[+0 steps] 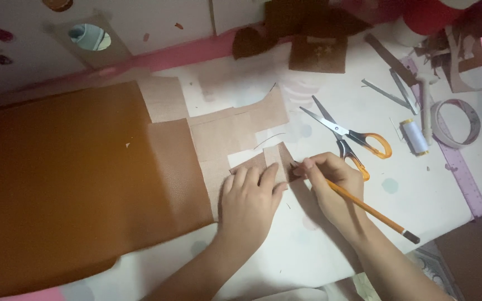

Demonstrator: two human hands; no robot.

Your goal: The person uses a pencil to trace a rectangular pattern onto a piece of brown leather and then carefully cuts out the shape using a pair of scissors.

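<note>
Marking a small tan leather piece on the white bench

Left hand [249, 198] is spread flat, fingers pressing down on the small leather piece [277, 159], which sits on the bench [419, 189] just right of the big brown leather sheet [57, 184]. Right hand [330, 181] is pinched around an orange pencil [366, 207], tip looks like it's touching the piece's right edge, kinda dim there. Orange-handled scissors [347, 136] lie just above the right hand, with a white thread spool [415, 136] further right.
</note>
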